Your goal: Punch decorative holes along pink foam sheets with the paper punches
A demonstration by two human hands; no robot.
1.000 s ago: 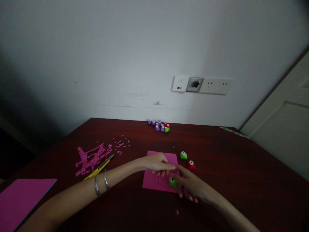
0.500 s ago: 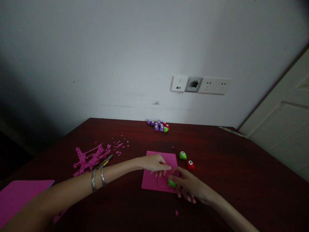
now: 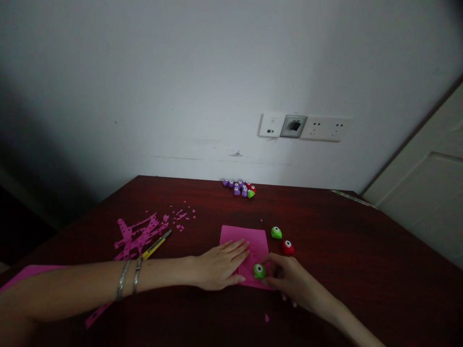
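Nearest, bottom of frame: small pink scrap (image 3: 266, 318) on dark reddish, glossy, wood-grained table (image 3: 325, 270); outline too small to resolve. Lower left: pink strip (image 3: 94, 317) with openings, partly under the left forearm, which wears two silvery bracelets (image 3: 123, 280). Larger pink sheet (image 3: 39, 271) cut off by the frame edge and mostly covered by the arm.

Lower centre: pink card (image 3: 249, 234), flat, smooth and matt, corners slightly rounded. Left hand (image 3: 220, 265) lies palm down, fingers spread, hiding the card's lower left part. Small marks on the card are indistinct. Green punch (image 3: 259, 271) sits on the card's lower right area: rounded plastic body, white ring on top with dark centre. Right hand (image 3: 277, 274) has thumb and forefinger curved about its right side; cannot tell whether they pinch it. Remaining right fingers partly hidden.

Right of the card: red punch (image 3: 288, 247), then second green punch (image 3: 276, 233), similar rounded forms. Left of centre: yellow cutter (image 3: 155, 246), lower end behind the left forearm; beside it, tangled perforated pink offcuts (image 3: 139, 236) and tiny bits (image 3: 181, 215).

Far edge: cluster of small punches (image 3: 238, 187), mostly purple, overlapping. Beyond, pale wall (image 3: 181, 96) with sockets (image 3: 324, 129).
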